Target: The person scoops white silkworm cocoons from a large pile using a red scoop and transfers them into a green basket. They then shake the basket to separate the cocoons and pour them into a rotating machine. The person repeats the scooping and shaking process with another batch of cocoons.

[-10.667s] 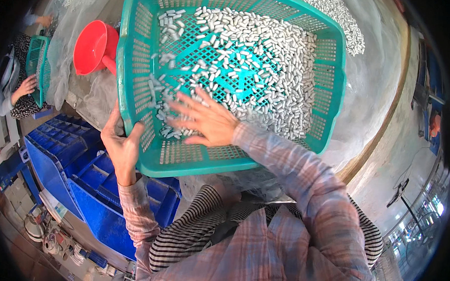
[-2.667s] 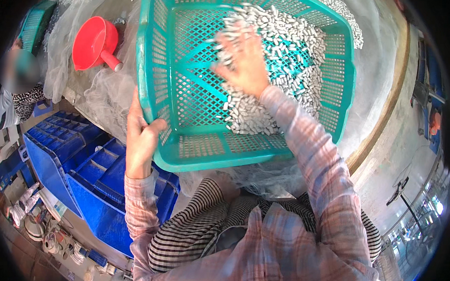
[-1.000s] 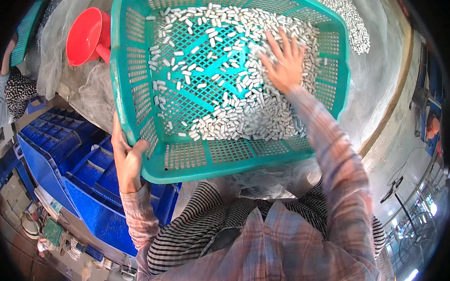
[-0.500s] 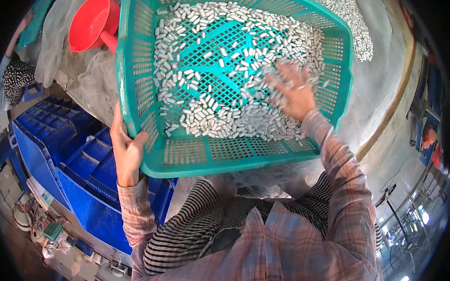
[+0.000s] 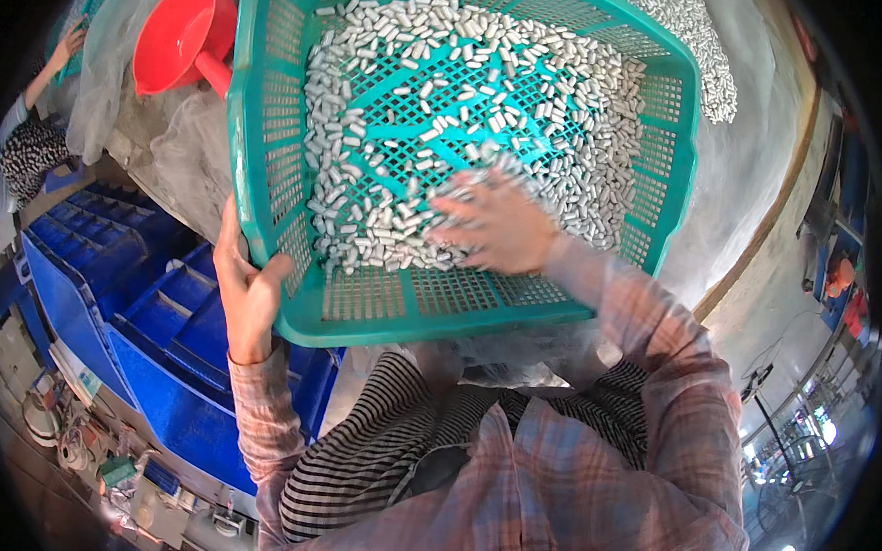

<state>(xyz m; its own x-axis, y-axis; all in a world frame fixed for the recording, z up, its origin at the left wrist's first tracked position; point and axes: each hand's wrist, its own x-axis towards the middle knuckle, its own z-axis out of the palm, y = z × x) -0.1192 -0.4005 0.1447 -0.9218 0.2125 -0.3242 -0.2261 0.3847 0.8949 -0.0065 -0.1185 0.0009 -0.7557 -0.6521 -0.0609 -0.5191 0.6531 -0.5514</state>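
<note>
Teal plastic basket [image 5: 364, 307] tipped up, gripped at its near-left corner by the left hand [image 5: 247, 292], fingers clamped around the rim. Right hand [image 5: 493, 225] flat inside, fingers spread wide over the small white pellets [image 5: 406, 112], not pinching anything. Pellets mostly piled ahead and left of that hand, so right hand clearly closer. Red scoop [image 5: 175, 37] and blue bins [image 5: 161, 314] off to the left.
</note>
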